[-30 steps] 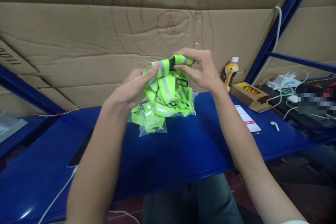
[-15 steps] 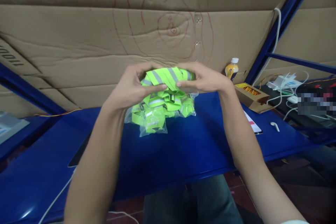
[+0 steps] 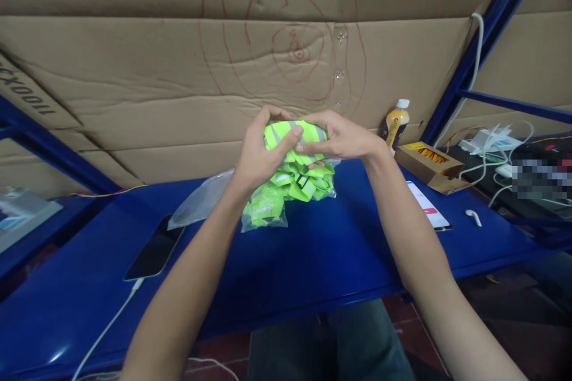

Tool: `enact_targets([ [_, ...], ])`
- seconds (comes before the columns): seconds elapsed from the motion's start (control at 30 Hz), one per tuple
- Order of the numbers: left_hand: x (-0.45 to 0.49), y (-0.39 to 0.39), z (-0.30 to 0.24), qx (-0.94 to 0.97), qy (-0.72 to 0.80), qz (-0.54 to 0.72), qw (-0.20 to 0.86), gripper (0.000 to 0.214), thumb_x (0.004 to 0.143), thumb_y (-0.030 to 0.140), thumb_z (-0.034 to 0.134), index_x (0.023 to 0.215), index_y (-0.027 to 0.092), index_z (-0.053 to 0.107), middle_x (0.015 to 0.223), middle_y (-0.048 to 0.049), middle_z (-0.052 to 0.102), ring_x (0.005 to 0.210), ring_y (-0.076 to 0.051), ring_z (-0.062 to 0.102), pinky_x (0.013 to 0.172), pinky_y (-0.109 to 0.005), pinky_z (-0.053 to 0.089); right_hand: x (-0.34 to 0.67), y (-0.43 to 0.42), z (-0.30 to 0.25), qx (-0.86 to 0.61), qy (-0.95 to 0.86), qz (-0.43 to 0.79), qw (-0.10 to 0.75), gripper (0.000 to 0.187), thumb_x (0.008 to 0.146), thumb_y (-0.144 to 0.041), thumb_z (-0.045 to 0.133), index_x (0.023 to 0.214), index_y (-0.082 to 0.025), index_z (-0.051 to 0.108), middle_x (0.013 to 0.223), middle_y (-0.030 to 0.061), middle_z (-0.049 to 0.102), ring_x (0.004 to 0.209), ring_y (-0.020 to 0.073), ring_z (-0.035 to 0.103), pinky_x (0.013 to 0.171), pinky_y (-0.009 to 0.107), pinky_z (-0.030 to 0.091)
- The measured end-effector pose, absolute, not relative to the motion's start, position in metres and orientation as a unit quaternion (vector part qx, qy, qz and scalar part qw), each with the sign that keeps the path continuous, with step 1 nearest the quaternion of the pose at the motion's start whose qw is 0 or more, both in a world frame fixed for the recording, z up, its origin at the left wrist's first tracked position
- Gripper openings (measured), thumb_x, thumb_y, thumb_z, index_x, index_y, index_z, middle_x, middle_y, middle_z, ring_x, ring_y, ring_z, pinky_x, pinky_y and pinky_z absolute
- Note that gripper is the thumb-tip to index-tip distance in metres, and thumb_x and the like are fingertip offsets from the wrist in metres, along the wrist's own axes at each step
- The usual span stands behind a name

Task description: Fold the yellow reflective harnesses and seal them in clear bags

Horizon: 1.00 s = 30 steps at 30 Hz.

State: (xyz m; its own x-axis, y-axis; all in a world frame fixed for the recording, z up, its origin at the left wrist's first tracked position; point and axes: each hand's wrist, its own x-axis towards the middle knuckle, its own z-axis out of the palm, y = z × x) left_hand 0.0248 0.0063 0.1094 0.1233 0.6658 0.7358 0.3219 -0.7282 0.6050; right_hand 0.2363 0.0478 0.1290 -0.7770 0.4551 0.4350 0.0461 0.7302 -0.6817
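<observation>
One left hand and one right hand wrap fingers around one yellow-green band; two phones lie on the table.

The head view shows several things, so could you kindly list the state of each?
Reflective strap: folded, held
Left hand: closed on strap
Right hand: closed on strap
Bagged green bundle: on the table
Left-side phone: screen dark, cable attached
Right-side phone: screen lit
Bottle: upright, capped
Cardboard box: contents visible
Earbud: lying loose
</observation>
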Motion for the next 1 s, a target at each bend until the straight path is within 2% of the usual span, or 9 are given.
enact_targets([
  [0.1, 0.013, 0.012, 0.11, 0.726, 0.338, 0.54, 0.259, 0.059, 0.089, 0.081, 0.071, 0.106, 0.025, 0.073, 0.108, -0.008, 0.077, 0.105, -0.028, 0.073, 0.089, -0.037, 0.059, 0.239, 0.051, 0.129, -0.155, -0.881, 0.281, 0.347, 0.054, 0.09, -0.068, 0.08, 0.107, -0.017, 0.072, 0.088, 0.0008, 0.074, 0.074, 0.0141, 0.066, 0.068, 0.025, 0.058],
  [0.2, -0.002, 0.016, 0.112, 0.675, 0.377, 0.496, 0.394, 0.065, 0.094, 0.084, 0.06, 0.099, 0.021, 0.078, 0.088, -0.0093, 0.077, 0.088, -0.03, 0.077, 0.07, -0.037, 0.06, 0.238, 0.054, 0.131, -0.161, -0.892, 0.182, 0.38, 0.05, 0.09, -0.063, 0.08, 0.108, -0.016, 0.077, 0.102, 0.0059, 0.08, 0.097, 0.0226, 0.072, 0.087, 0.032, 0.059],
  [0.37, -0.009, 0.015, 0.119, 0.635, 0.384, 0.487, 0.46, 0.048, 0.085, 0.066, 0.082, 0.09, 0.019, 0.08, 0.079, -0.008, 0.076, 0.067, -0.025, 0.074, 0.056, -0.033, 0.058, 0.218, 0.053, 0.127, -0.151, -0.885, 0.076, 0.433, 0.035, 0.102, -0.05, 0.064, 0.114, -0.023, 0.083, 0.119, 0.0075, 0.081, 0.113, 0.0257, 0.072, 0.105, 0.038, 0.055],
  [0.53, -0.015, 0.006, 0.127, 0.66, 0.375, 0.483, 0.437, 0.047, 0.069, 0.052, 0.098, 0.096, 0.018, 0.081, 0.081, -0.0084, 0.078, 0.069, -0.027, 0.076, 0.059, -0.036, 0.063, 0.21, 0.047, 0.129, -0.101, -0.898, 0.045, 0.425, 0.041, 0.099, -0.044, 0.068, 0.132, -0.021, 0.078, 0.143, 0.0102, 0.072, 0.132, 0.028, 0.067, 0.117, 0.046, 0.049],
  [0.7, -0.021, 0.0, 0.133, 0.762, 0.343, 0.487, 0.253, 0.043, 0.071, 0.048, 0.099, 0.098, 0.023, 0.078, 0.097, -0.0053, 0.077, 0.091, -0.026, 0.074, 0.083, -0.037, 0.06, 0.225, 0.046, 0.139, -0.076, -0.928, 0.081, 0.355, 0.074, 0.091, -0.054, 0.081, 0.155, -0.025, 0.06, 0.163, 0.0127, 0.058, 0.152, 0.0316, 0.052, 0.128, 0.052, 0.04],
  [0.77, -0.018, 0.0, 0.133, 0.811, 0.33, 0.454, 0.166, 0.038, 0.075, 0.048, 0.097, 0.094, 0.023, 0.075, 0.097, -0.0039, 0.074, 0.097, -0.025, 0.07, 0.092, -0.037, 0.056, 0.231, 0.046, 0.14, -0.094, -0.927, 0.101, 0.348, 0.076, 0.09, -0.058, 0.083, 0.153, -0.023, 0.061, 0.158, 0.0132, 0.062, 0.148, 0.031, 0.055, 0.124, 0.049, 0.045],
  [0.83, -0.013, -0.001, 0.132, 0.832, 0.332, 0.428, 0.118, 0.036, 0.08, 0.051, 0.094, 0.094, 0.024, 0.074, 0.097, -0.0033, 0.074, 0.097, -0.025, 0.067, 0.095, -0.038, 0.054, 0.235, 0.045, 0.14, -0.132, -0.925, 0.123, 0.334, 0.061, 0.091, -0.058, 0.082, 0.137, -0.021, 0.07, 0.139, 0.0113, 0.074, 0.133, 0.0294, 0.066, 0.114, 0.044, 0.054],
  [0.9, -0.009, -0.002, 0.131, 0.827, 0.341, 0.433, 0.113, 0.038, 0.081, 0.055, 0.092, 0.095, 0.024, 0.075, 0.097, -0.0036, 0.075, 0.097, -0.025, 0.068, 0.093, -0.037, 0.054, 0.238, 0.04, 0.141, -0.178, -0.923, 0.148, 0.308, 0.041, 0.094, -0.055, 0.08, 0.114, -0.02, 0.076, 0.107, 0.006, 0.08, 0.107, 0.0255, 0.073, 0.095, 0.037, 0.06],
  [1.0, -0.009, -0.002, 0.132, 0.81, 0.359, 0.442, 0.141, 0.048, 0.081, 0.064, 0.089, 0.101, 0.021, 0.077, 0.103, -0.0059, 0.078, 0.099, -0.026, 0.071, 0.092, -0.036, 0.055, 0.239, 0.033, 0.143, -0.216, -0.917, 0.142, 0.303, 0.026, 0.096, -0.045, 0.079, 0.095, -0.02, 0.076, 0.078, -0.0002, 0.073, 0.082, 0.0199, 0.07, 0.076, 0.028, 0.055],
])
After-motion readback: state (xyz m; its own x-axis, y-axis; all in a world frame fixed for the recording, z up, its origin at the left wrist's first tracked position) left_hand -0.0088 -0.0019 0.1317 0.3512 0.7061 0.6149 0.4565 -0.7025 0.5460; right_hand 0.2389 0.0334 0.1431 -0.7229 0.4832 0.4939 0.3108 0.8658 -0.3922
